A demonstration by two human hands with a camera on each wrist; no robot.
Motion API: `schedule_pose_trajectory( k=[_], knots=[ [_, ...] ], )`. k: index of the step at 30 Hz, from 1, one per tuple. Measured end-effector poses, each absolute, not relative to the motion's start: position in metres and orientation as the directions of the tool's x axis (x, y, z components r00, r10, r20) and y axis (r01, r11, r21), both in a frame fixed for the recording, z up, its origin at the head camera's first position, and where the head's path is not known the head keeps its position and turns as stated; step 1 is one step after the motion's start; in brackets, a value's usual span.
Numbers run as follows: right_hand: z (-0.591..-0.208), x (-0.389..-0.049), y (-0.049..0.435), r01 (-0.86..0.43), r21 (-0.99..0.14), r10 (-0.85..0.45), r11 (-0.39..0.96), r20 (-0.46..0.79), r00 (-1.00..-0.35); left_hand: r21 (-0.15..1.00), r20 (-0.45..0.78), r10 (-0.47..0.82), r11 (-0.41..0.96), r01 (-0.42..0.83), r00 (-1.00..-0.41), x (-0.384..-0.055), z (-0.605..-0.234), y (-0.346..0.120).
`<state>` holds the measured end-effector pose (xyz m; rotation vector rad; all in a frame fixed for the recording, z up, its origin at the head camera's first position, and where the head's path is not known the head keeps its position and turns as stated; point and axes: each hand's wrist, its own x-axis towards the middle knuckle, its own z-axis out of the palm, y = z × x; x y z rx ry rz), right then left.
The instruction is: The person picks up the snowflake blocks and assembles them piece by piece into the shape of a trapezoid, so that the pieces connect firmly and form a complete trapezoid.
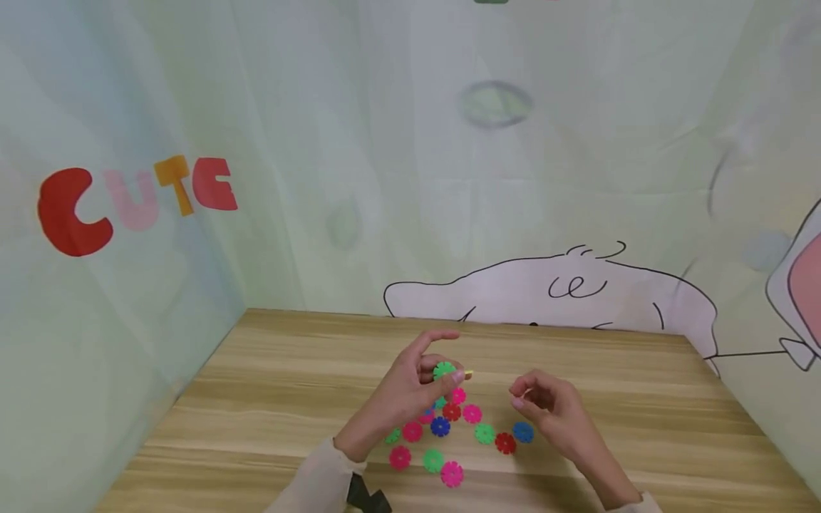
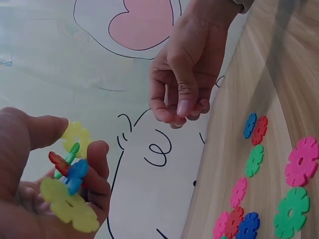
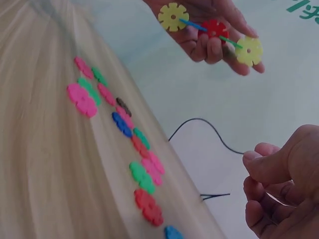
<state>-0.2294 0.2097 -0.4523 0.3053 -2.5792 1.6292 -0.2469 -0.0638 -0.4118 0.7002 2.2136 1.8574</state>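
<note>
My left hand [image 1: 410, 381] holds a short chain of interlocking flower-shaped plastic discs. In the right wrist view the chain runs from a yellow disc [image 3: 173, 17] through a blue disc [image 3: 193, 24], a red disc [image 3: 214, 30] and a green disc [image 3: 231, 42] to a second yellow disc [image 3: 249, 51]. A fingertip and thumb lie at that second yellow disc, and other fingers curl behind the chain. To the right, above the table, my right hand [image 1: 554, 410] hangs with its fingers loosely bent and the thumb close to them. Nothing shows between its fingertips.
Loose discs lie flat on the wooden table [image 1: 256, 385] below my hands: several pink, green and red ones, a dark blue disc [image 1: 440, 427] and a lighter blue disc [image 1: 523, 432]. A black object [image 1: 368, 495] sits by the left sleeve. A printed cloth backdrop [image 1: 308, 214] rises behind.
</note>
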Motion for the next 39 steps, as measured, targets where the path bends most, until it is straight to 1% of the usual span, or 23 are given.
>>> schedule_pose_trajectory(
  k=[3,5,7,10,12,20,27,30,34,39],
  knots=[
    [-0.458,-0.228,0.216,-0.158,-0.88,-0.117,0.449,0.117,-0.986,0.963,0.164,0.449,0.12,0.241,-0.878,-0.247,-0.412,-0.063],
    [-0.462,-0.227,0.221,-0.146,-0.871,-0.126,0.469,0.098,-0.987,0.963,0.161,0.443,0.126,0.239,-0.882,-0.247,-0.413,-0.062],
    [-0.469,-0.226,0.225,-0.176,-0.86,-0.161,0.478,0.111,-0.981,0.96,0.162,0.44,0.136,0.243,-0.883,-0.247,-0.413,-0.062],
    [-0.479,-0.226,0.231,-0.261,-0.836,-0.236,0.482,0.163,-0.958,0.957,0.166,0.442,0.143,0.252,-0.881,-0.247,-0.414,-0.061],
    [-0.486,-0.226,0.232,-0.285,-0.823,-0.259,0.491,0.174,-0.95,0.959,0.162,0.442,0.142,0.247,-0.882,-0.247,-0.413,-0.061],
    [-0.496,-0.224,0.224,-0.268,-0.762,-0.249,0.59,0.144,-0.958,0.964,0.143,0.453,0.138,0.228,-0.88,-0.246,-0.412,-0.063],
    [-0.497,-0.226,0.219,-0.199,-0.733,-0.176,0.651,0.109,-0.978,0.961,0.146,0.466,0.143,0.237,-0.873,-0.245,-0.411,-0.06],
    [-0.497,-0.226,0.218,-0.164,-0.759,-0.143,0.631,0.094,-0.985,0.958,0.154,0.48,0.143,0.25,-0.864,-0.246,-0.412,-0.06],
    [-0.494,-0.226,0.215,-0.12,-0.818,-0.079,0.563,0.091,-0.993,0.956,0.16,0.508,0.134,0.261,-0.846,-0.245,-0.413,-0.061],
    [-0.484,-0.225,0.213,-0.143,-0.864,-0.013,0.482,0.156,-0.988,0.948,0.18,0.544,0.125,0.291,-0.819,-0.245,-0.415,-0.06]
  ],
)
